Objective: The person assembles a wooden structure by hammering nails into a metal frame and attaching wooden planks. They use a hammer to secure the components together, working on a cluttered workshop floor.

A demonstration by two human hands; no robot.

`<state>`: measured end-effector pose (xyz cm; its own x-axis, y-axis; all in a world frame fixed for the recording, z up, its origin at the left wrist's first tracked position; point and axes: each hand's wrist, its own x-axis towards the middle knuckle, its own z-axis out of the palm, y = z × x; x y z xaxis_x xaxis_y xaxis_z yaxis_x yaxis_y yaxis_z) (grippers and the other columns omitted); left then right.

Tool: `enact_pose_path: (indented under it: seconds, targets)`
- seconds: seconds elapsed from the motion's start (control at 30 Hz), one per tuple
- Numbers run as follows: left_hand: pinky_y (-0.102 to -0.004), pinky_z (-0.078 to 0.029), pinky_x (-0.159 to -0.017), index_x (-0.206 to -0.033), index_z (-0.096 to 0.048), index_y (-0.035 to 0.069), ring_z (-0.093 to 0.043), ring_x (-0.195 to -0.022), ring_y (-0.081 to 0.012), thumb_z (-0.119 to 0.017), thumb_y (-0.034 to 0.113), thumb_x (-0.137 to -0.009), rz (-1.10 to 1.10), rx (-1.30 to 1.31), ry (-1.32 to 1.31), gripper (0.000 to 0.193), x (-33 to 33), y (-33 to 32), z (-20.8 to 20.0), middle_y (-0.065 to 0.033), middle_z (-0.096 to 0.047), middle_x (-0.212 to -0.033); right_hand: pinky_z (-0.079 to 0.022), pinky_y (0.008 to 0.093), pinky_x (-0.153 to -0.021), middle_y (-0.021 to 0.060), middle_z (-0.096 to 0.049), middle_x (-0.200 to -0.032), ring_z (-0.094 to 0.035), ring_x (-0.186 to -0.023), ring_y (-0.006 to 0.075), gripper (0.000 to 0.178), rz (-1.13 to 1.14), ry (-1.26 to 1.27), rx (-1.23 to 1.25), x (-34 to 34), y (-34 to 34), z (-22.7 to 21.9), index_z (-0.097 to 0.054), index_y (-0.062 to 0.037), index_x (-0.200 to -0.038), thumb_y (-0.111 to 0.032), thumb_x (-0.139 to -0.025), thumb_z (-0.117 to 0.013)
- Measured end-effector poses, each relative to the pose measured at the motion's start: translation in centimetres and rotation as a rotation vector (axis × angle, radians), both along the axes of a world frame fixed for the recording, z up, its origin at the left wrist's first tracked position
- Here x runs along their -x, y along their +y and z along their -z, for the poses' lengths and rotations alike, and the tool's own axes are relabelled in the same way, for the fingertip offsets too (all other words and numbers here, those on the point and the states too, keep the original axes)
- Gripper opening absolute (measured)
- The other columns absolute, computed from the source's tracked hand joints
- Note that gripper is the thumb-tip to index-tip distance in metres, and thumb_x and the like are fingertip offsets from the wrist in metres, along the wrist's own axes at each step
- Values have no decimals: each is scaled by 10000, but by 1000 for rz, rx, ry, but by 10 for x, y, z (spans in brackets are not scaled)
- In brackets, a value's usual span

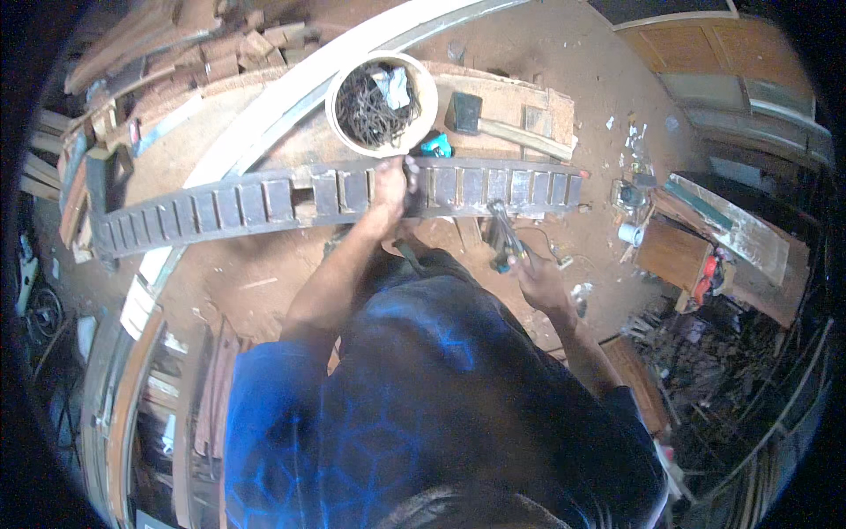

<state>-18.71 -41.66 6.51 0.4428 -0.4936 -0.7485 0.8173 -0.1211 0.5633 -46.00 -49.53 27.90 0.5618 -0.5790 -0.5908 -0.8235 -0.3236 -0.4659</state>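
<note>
The right hand (539,278) is closed around the handle of a metal-headed hammer (509,231); the head points away from the body and lies over the near edge of a slatted wooden frame (355,191), with contact not determinable. The left hand (392,185) is placed at the middle of this frame; motion blur obscures its fingers, so how far they are closed, and on what, cannot be told. The frame is long, dark and slightly curved; it extends to both sides of the left hand, with cross slats spaced along its length. Just beyond the left hand stands a white bucket (428,95) containing tangled, dark, wire-like pieces (370,110) and a pale blue wad (394,88). Just beyond and to the right of the left hand is a small teal object (435,145). Farther right, a black-headed mallet (504,131) lies with its wooden handle angled toward the right. Well to the right of the right hand are a white roll (629,233) and a brown wooden panel (674,249). Far beyond the left hand, to the left, lie stacked wood offcuts (260,44).
</note>
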Motion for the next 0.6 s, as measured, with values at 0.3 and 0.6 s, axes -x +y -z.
enact_pose_path:
  seconds: [0.3, 0.6]
  targets:
    - [-464, -536, -1010, -1250, -534, -60, -649, -1115, -347, -324, 327, -1089, -143, 643, 694, 468, -14, -6, -114, -221, -665, -1155, -481, 545, -945, 343, -497, -1298, -539, -1139, 534, 574, -81, -214, 429, -77, 31, -32, -379, 40, -1447, -114, -933, -582]
    - [-459, -539, -999, -1328, -468, -65, -631, -1136, -361, -329, 322, -1085, -41, 701, 657, 478, -25, -2, -151, -235, -609, -1279, -399, 558, -1076, 341, -249, -1486, -364, -1325, 569, 750, 37, -276, 547, -100, 64, -46, -196, 67, -1523, -141, -939, -620]
